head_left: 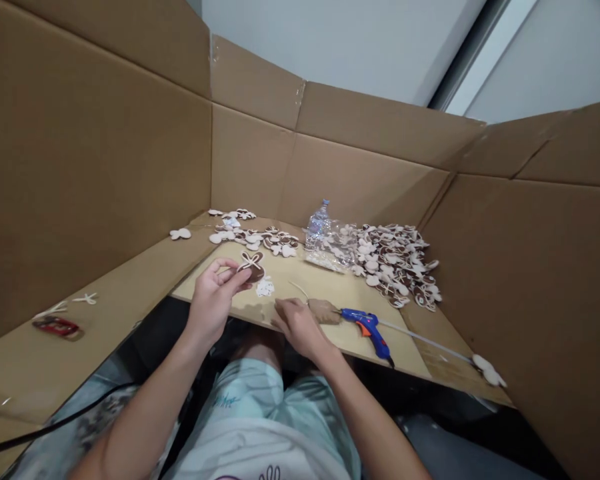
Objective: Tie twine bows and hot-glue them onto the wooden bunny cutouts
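My left hand (214, 297) holds a brown bunny-shaped piece with pale ears (251, 264) by its edge, just above the cardboard board (325, 293). A small white cut-out (265, 288) lies on the board right below it. My right hand (296, 324) rests on the board's near edge, fingers bent, touching a tan pad (324, 311); whether it grips anything I cannot tell. A blue and orange glue gun (367, 327) lies just right of that hand, its nozzle toward the pad.
A big heap of brown and pale bunny pieces (397, 263) lies at the back right, a smaller spread (253, 237) at the back left. A clear plastic bag and bottle (321, 233) stand between them. Tall cardboard walls enclose all sides. A red object (56, 326) lies far left.
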